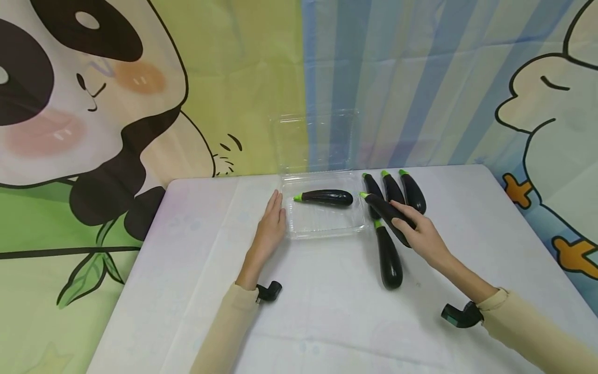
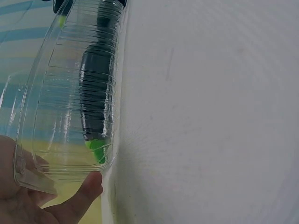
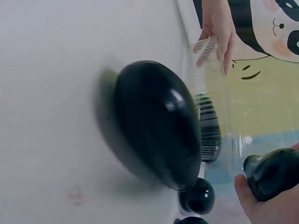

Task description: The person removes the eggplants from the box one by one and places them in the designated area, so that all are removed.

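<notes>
In the head view my left hand [image 1: 271,223] rests along the left side of a clear plastic clamshell box [image 1: 322,228], its fingers fairly straight. The thumb [image 2: 86,193] touches the box's end wall in the left wrist view. One dark eggplant [image 1: 327,197] with a green stem lies inside, crosswise. My right hand [image 1: 422,234] grips another eggplant [image 1: 385,210] by its thick end, thumb on one side and fingers on the other. Its green stem points at the box's right rim. Below it, a loose eggplant [image 1: 390,259] lies on the table, large in the right wrist view.
Three more eggplants lie at the back right of the box, among them a middle one [image 1: 392,186] and a right one [image 1: 413,192]. The box's clear lid [image 1: 315,143] stands raised against the printed cloth backdrop [image 1: 252,78]. A white cloth covers the table [image 1: 327,322].
</notes>
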Demonstrator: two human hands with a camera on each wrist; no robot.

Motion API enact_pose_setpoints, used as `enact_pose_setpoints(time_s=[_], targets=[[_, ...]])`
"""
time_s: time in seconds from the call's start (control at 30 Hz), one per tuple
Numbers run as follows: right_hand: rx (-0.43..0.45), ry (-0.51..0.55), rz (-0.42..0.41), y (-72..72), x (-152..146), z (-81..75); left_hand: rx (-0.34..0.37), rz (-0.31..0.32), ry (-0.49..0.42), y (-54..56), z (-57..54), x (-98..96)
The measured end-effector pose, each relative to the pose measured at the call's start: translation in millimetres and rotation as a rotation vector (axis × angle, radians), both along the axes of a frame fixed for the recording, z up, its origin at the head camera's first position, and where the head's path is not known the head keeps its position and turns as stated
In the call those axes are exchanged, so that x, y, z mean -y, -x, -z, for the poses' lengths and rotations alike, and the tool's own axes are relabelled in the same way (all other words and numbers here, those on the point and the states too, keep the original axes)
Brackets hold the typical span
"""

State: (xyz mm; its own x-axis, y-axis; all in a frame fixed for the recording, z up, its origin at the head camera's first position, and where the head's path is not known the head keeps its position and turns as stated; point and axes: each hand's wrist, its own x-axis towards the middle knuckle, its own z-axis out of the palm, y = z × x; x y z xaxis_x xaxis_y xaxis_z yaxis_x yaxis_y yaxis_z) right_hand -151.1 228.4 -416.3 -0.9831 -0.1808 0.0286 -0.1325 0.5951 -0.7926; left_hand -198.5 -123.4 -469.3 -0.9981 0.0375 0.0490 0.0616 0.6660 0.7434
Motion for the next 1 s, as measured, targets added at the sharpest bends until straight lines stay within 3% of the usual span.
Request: enact_pose_setpoints(time_s=[0.4,0.67,0.8,1.0], targets=[[0.037,0.042,-0.023,-23.1,-19.4,17.6,0.006,-0.004,-0.004,-0.8,0.3,0.5],[-0.062,0.040,-0.013,-34.2,-32.4,32.1,0.010,-0.006,-0.005,-0.9,-0.6,0.4],[-0.080,0.020,0.013,-40.5,-36.9,36.5,0.009,0.000,-0.003,-0.6,-0.7,0.4],[-0.023,-0.035,0.085,-50.2,-40.5,44.0,0.015,-0.003,-0.006,-1.0,-2.5,-0.1]])
